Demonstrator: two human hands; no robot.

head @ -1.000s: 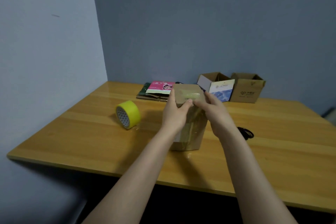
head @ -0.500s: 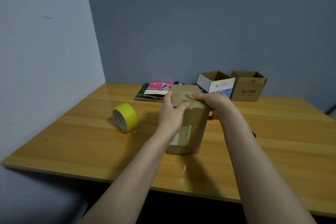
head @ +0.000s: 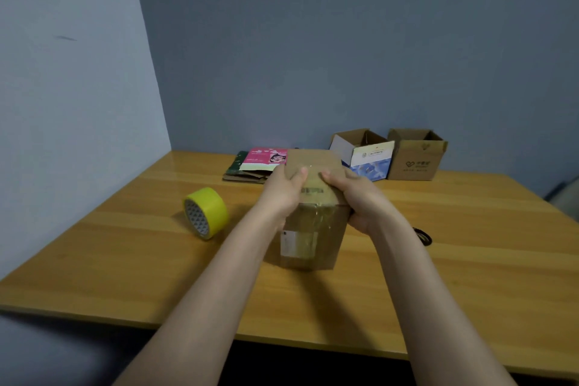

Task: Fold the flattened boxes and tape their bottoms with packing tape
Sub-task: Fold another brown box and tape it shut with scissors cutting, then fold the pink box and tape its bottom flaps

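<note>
head: box clasped between both hands' grip.

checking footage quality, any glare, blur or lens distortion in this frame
Head view: glossy glare on the tape across the cardboard box and a sheen on the table by the wall; wide-angle bending at the left wall; dim, soft light; slight blur at the right edge.

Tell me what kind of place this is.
Probably a makeshift packing corner in a plain room: a wooden table against bare walls, a yellow tape roll, a stack of flattened boxes, and two assembled boxes at the back.
</note>
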